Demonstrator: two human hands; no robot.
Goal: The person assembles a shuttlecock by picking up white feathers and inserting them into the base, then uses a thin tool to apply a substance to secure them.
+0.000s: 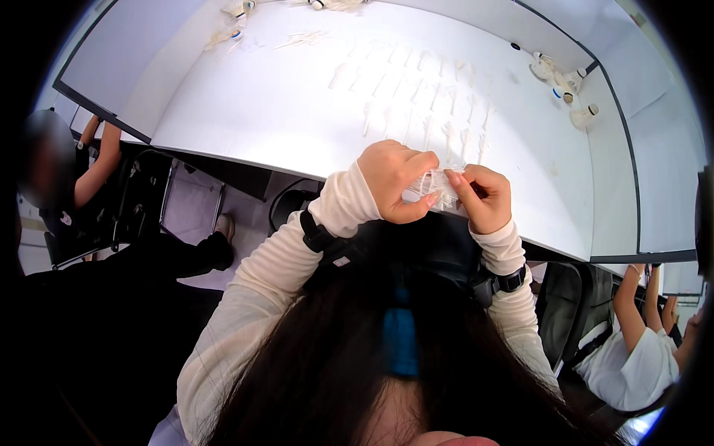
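The left hand (396, 182) holds a white, partly see-through lattice of thin ribs (443, 195) between its thumb, which lies along the near side, and its curled fingers on the far side. The right hand (485, 197) pinches the same lattice narrowly at its 2 o'clock edge, thumb tip pressed on top against bent fingers. The lattice is between the two hands, over the near edge of a smooth white tabletop (253, 119); whether it touches the surface cannot be told. A black band with a small box sits on each wrist, over cream knitted sleeves (264, 271).

Taking the hands as the clock's centre, slim white feather-like pieces (428, 132) lie at 11 to 1 o'clock in three rough rows, mostly apart from one another, the nearest just beyond the fingers. Farther out, toward 10 to 11 o'clock, is a loose scatter of thin off-white sticks (303, 39). Past it, by the left wall, are worn shuttlecocks with pale feathers (238, 10), and more lie at 11 o'clock along the far edge.

At 1 o'clock is a small black disc (515, 46). A cluster of white feathered shuttlecocks (545, 68) sits at 1 to 2 o'clock near the far right corner, with a single cork-tipped shuttlecock (584, 115) at 2 o'clock by the right wall.
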